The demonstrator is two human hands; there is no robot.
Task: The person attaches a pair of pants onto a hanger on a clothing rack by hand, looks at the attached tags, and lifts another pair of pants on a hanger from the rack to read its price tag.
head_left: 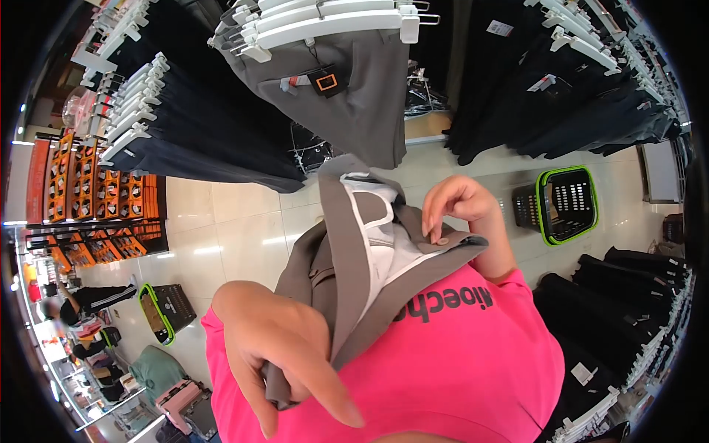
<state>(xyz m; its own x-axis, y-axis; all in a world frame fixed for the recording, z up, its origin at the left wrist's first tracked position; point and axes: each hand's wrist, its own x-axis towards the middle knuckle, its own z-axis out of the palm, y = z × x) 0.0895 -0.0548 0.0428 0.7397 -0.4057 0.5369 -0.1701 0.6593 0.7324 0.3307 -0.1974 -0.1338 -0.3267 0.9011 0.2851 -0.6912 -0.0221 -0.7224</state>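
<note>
A pair of grey-brown trousers point(343, 251) is held up in front of my pink shirt, with the waist opened out. White lining and a pocket bag point(380, 240) show inside. At the lower left, my left hand point(284, 347) is closed on the trousers' edge, and a fold of grey cloth pokes out between its fingers. On the far right side of the waistband, my right hand point(454, 207) bends its fingers onto the cloth beside a small round button point(442, 241). The lower part of the trousers is mostly hidden behind the waistband and my left hand.
Grey trousers point(332, 81) with tags hang on white hangers point(325, 26) straight ahead. Dark trousers hang at left point(214, 125) and right point(561, 96). Green-rimmed black baskets stand on the floor at right point(543, 207) and left point(166, 314). An orange display rack point(96, 184) is at far left.
</note>
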